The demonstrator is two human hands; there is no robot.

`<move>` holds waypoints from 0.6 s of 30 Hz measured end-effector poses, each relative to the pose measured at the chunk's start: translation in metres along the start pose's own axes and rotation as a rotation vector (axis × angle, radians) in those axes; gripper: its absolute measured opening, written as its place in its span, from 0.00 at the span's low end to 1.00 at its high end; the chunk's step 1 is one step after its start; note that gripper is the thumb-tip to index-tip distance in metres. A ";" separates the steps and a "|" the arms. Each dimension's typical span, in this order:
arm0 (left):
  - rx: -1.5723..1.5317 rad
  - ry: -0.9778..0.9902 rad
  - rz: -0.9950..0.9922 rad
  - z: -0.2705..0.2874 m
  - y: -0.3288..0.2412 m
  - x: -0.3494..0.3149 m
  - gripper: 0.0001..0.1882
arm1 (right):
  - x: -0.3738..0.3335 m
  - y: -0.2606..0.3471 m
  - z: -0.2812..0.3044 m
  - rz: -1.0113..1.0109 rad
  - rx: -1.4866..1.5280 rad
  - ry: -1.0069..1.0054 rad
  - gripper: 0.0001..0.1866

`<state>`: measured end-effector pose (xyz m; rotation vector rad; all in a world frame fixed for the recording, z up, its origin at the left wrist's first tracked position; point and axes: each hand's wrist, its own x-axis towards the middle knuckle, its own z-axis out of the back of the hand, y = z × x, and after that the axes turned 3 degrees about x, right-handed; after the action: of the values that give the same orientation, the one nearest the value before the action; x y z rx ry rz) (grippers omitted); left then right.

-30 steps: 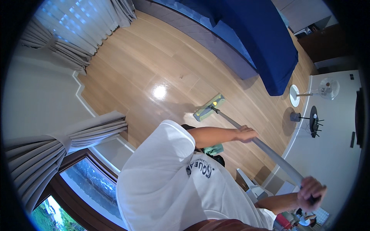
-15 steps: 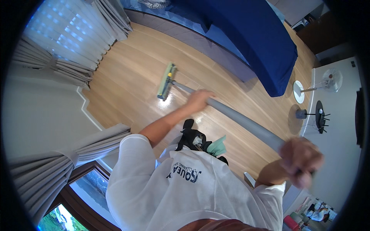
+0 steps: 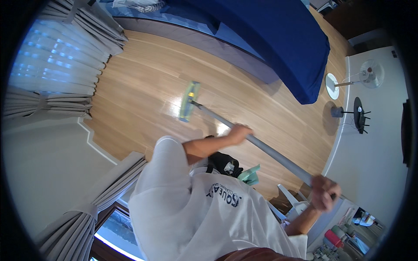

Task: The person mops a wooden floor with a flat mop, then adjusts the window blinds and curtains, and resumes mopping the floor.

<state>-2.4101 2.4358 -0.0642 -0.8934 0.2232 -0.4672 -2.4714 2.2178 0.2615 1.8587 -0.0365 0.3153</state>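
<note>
A flat mop with a long grey pole (image 3: 278,155) slants across the view from lower right to upper left. My left hand (image 3: 239,134) is wrapped round the pole's middle. Near its upper end, my right hand (image 3: 325,193) grips the pole, slightly blurred. The wide mop head (image 3: 190,101), pale green and grey with a yellow piece, lies on the wooden floor (image 3: 148,78). A light green cloth (image 3: 249,175) and a black pouch (image 3: 224,164) hang at my waist, partly hidden by my white shirt.
A bed with a dark blue cover (image 3: 287,48) stands ahead. At the right are a standing fan (image 3: 370,74) and a dark round stand (image 3: 359,115) with a router-like device. Grey curtains (image 3: 115,185) hang at the left; a white chair (image 3: 291,198) stands near my right arm.
The mop head has shifted slightly nearer on the floor. My right hand has moved left and my left hand a little right and nearer, both still on the pole. The view has turned somewhat.
</note>
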 end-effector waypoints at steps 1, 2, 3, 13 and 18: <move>0.009 0.029 -0.048 -0.019 -0.027 0.015 0.13 | -0.004 0.025 0.011 0.055 -0.058 0.024 0.09; -0.186 -0.021 -0.131 -0.039 -0.053 0.027 0.12 | -0.010 0.053 0.005 0.072 -0.155 0.010 0.09; -0.358 -0.087 -0.203 -0.057 -0.074 0.038 0.11 | -0.009 0.071 0.003 0.089 -0.226 0.029 0.10; -0.274 0.221 -0.217 -0.014 -0.151 0.095 0.13 | 0.035 0.117 -0.011 0.441 -0.394 0.211 0.11; -0.045 -0.058 -0.154 0.067 -0.129 0.063 0.16 | 0.078 0.136 -0.002 0.403 -0.168 0.448 0.08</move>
<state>-2.3679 2.3832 0.0797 -0.9710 0.1126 -0.5797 -2.4218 2.1882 0.4075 1.5691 -0.1267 0.9726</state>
